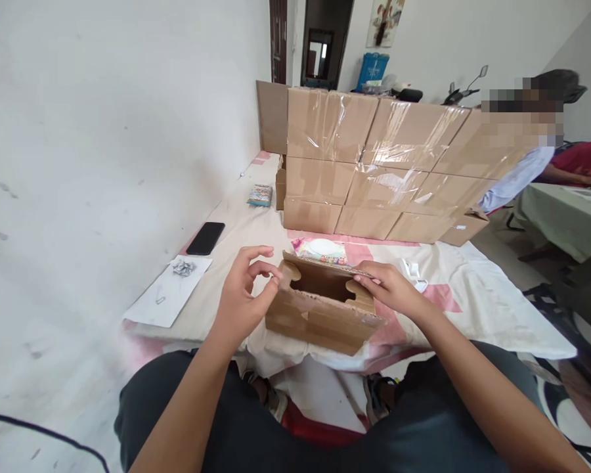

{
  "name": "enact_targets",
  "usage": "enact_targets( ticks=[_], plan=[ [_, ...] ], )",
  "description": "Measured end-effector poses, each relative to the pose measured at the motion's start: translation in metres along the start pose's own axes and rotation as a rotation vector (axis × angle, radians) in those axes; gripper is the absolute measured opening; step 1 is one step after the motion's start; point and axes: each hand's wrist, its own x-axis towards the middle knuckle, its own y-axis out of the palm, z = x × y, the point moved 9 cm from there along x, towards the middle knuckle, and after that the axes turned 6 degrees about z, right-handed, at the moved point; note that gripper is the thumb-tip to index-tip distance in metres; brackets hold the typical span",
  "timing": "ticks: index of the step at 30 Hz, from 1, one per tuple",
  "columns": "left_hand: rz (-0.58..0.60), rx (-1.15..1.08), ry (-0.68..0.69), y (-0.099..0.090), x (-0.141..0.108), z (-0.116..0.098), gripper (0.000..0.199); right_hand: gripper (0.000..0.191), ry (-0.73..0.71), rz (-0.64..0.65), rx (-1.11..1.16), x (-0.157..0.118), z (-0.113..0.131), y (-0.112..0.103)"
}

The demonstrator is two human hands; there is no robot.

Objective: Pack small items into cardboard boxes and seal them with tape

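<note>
A small brown cardboard box [320,322] stands at the table's near edge, its top open and its inside dark. Two notched end flaps fold inward at its short sides. My right hand [387,286] grips the far upper flap near the right corner, thumb on one side and fingers on the other. Beside the box's left end hovers my left hand [249,289], fingers curved and spread apart, with nothing seen between them. Just behind the box lies a pack of wipes [325,249] with a white lid.
Taped cardboard boxes [369,167] form a stacked wall across the back. On the left lie a black phone [205,238], a paper sheet [165,295] with crumpled foil [183,268], and a small packet [260,195]. Another person's sleeve [517,177] shows behind the stack at right.
</note>
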Motion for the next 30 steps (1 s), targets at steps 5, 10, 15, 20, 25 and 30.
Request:
enact_targets(
  ticks=[5,10,15,20,25,30],
  plan=[
    [0.19,0.183,-0.019,0.0,0.002,-0.004,0.04,0.026,-0.053,-0.003,0.036,-0.003,0.006,0.003],
    [0.452,0.347,-0.062,0.001,-0.001,-0.014,0.028,0.027,-0.051,-0.001,0.049,-0.002,0.002,0.006],
    [0.724,0.347,-0.029,0.015,-0.014,-0.022,0.043,0.027,-0.041,0.005,0.043,0.0,0.0,0.005],
    [0.615,0.363,0.128,0.019,-0.008,-0.034,0.014,0.028,-0.043,-0.001,0.044,0.0,-0.002,0.006],
    [0.471,0.361,0.26,0.018,-0.004,-0.045,0.009,0.027,-0.072,-0.019,0.021,0.002,0.001,0.008],
    [0.345,0.342,0.278,0.006,-0.004,-0.046,0.011,0.029,-0.12,-0.003,-0.002,0.004,0.014,0.008]
  ],
)
